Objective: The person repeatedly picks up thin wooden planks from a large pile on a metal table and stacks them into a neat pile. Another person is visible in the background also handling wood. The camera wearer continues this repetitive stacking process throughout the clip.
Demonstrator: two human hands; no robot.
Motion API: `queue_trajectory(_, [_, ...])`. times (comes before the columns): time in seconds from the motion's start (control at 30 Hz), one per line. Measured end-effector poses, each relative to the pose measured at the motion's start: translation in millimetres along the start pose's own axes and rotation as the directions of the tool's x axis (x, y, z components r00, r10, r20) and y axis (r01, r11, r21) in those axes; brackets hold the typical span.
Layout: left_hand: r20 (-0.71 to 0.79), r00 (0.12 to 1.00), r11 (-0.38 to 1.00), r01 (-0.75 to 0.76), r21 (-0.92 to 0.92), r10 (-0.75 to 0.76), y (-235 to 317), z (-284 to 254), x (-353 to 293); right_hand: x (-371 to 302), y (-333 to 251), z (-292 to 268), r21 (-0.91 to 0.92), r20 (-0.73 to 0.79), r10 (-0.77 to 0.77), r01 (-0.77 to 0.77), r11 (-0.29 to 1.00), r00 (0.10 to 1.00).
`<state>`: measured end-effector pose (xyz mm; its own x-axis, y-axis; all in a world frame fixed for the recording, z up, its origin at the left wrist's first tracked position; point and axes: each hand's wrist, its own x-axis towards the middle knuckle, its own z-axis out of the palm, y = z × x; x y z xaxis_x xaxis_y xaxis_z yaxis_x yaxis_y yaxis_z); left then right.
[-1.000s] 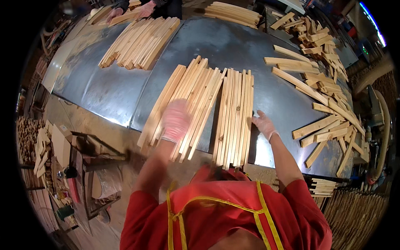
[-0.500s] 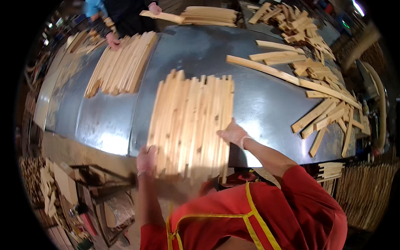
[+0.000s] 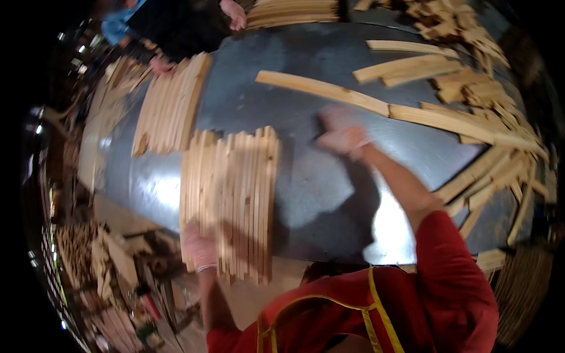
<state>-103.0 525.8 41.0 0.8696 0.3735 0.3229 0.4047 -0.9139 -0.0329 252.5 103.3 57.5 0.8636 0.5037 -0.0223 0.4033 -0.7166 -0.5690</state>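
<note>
A row of pale wooden strips [image 3: 244, 188] lies side by side on the metal-topped table, with uneven ends and a narrow gap toward its left part. Gripping the near left side of this row is my left hand [image 3: 199, 244], in a thin pinkish glove; some of its fingers are hard to make out. My right hand [image 3: 342, 132], blurred by motion, is away from the row with its fingers apart and nothing in them. It reaches over the metal toward a long wooden strip [image 3: 323, 91], without touching it.
A person's hand [image 3: 162, 66] rests on another row of strips [image 3: 170, 106] at the far left; that person's other hand [image 3: 233, 14] is near a stack [image 3: 291, 13] at the back. Loose wood pieces [image 3: 488, 182] are heaped along the right side of the metal tabletop [image 3: 306, 217].
My right hand has left the right edge of the strip row and moved out over the table. The row shows a gap toward its left. The other person's upper hand no longer holds a strip.
</note>
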Motion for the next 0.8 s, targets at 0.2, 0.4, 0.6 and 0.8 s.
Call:
queue_trajectory(0.2, [0.312,0.941,0.991,-0.12,-0.052,0.13,166.2,4.0,-70.4,-46.2,238.0,-113.9,-0.479,0.03,0.385,-0.325,0.816,0.922])
queue_trajectory(0.4, [0.384,0.918,0.994,-0.063,-0.093,0.095,208.8,-0.3,-65.3,-128.4,255.4,-90.1,-0.456,0.2,0.28,-0.163,0.875,0.939])
queue_trajectory(0.6, [0.27,0.926,0.943,-0.191,-0.272,0.265,241.0,3.9,-49.1,-161.2,77.6,-32.2,0.344,0.349,0.4,-0.513,0.786,0.848])
queue_trajectory(0.8, [0.264,0.929,0.892,-0.126,-0.434,0.26,213.3,9.6,-47.9,-177.0,-51.9,109.1,0.531,0.456,0.377,-0.587,0.611,0.806])
